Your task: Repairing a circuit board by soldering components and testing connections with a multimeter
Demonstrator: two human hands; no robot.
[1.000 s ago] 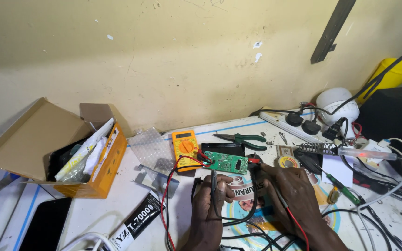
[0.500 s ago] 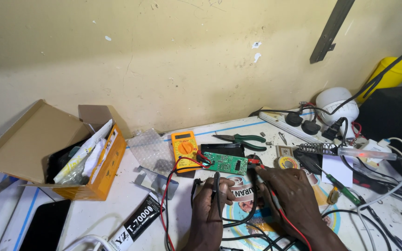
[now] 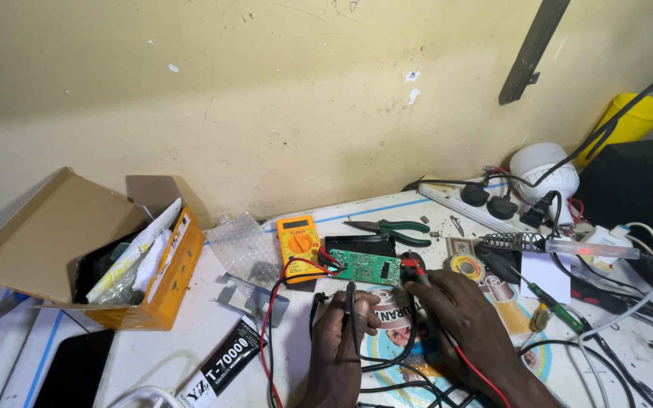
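My left hand (image 3: 343, 341) grips a black test probe (image 3: 351, 300) that points up toward a small green circuit board (image 3: 366, 266). My right hand (image 3: 468, 325) holds a red test probe (image 3: 413, 267) whose tip rests at the board's right edge. Red and black leads run from the probes to an orange multimeter (image 3: 299, 240) just left of the board. A black flat case (image 3: 360, 244) lies behind the board.
An open cardboard box (image 3: 77, 249) with papers stands at the left. Green-handled pliers (image 3: 394, 227), a solder reel (image 3: 465, 266), a soldering iron on its stand (image 3: 568, 247), a white power strip (image 3: 485, 208) and tangled cables fill the right. A dark phone (image 3: 75, 370) lies at bottom left.
The view has shifted slightly. Both hands have drawn a little closer to me, and the black probe now stands just below the board's edge.
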